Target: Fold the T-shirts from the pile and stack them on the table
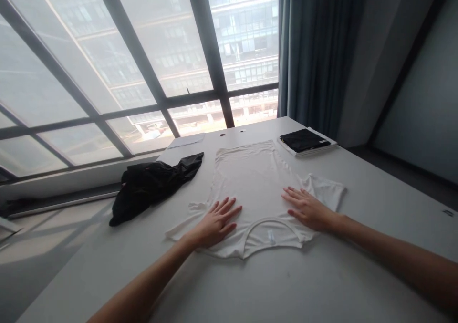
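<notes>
A white T-shirt (254, 180) lies spread on the white table (229, 294), its neckline facing me and its hem toward the window. Small creases run along its sides, and the right sleeve is rumpled. My left hand (216, 223) rests flat on the shirt near the left shoulder, fingers spread. On the other side of the neckline, my right hand (307, 208) also lies flat on the fabric by the right sleeve, fingers stretched out. Neither hand grips the cloth. A pale label shows inside the collar.
A crumpled black garment (153, 180) lies at the table's left edge. Folded black clothing (304, 140) sits on a folded white piece (331, 145) at the back right. A flat white sheet (186, 140) is near the window (164, 101). A dark curtain (318, 51) hangs behind.
</notes>
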`<action>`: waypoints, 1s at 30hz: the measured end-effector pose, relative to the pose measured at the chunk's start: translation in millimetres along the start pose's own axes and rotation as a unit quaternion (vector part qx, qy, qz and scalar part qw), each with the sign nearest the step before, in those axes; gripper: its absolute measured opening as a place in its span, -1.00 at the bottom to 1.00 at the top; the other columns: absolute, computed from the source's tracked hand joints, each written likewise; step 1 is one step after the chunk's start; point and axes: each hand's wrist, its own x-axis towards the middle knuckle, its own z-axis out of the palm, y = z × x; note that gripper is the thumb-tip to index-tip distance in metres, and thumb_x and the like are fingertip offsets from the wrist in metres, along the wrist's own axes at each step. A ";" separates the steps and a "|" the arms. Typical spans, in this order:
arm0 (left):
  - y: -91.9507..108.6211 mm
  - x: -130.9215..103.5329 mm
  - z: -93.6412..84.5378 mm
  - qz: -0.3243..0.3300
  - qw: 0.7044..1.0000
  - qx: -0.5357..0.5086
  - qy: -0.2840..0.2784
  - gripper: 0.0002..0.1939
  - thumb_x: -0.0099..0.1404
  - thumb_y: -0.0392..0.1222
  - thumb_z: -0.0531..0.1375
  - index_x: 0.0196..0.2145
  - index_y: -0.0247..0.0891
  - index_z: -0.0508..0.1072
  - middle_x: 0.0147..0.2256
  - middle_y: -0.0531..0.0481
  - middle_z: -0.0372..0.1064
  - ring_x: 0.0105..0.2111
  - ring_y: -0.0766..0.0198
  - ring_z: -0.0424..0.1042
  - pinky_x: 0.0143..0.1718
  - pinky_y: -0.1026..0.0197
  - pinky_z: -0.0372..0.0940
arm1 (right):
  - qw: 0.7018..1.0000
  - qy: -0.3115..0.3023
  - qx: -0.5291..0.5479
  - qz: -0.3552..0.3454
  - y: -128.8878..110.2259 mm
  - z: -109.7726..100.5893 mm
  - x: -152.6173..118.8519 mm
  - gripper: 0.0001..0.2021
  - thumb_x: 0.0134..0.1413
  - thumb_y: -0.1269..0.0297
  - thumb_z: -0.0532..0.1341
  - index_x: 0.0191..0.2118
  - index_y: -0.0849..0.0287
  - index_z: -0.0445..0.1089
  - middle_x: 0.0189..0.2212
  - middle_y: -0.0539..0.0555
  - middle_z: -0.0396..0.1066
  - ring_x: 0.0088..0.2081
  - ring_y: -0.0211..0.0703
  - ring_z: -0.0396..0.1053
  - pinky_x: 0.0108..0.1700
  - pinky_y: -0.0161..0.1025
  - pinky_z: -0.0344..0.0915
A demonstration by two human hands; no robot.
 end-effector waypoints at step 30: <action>54.2 39.9 10.2 0.064 0.997 -0.044 0.000 -0.41 0.53 0.19 -0.03 0.42 0.07 0.08 0.45 0.00 -0.14 0.45 -0.04 -0.17 0.40 -0.27 -0.19 | 0.936 -0.015 -0.142 0.322 83.9 -31.2 -27.2 -0.34 0.41 -0.01 -0.23 0.47 0.19 -0.04 0.46 0.26 -0.12 0.46 0.17 -0.16 0.36 0.41 -0.16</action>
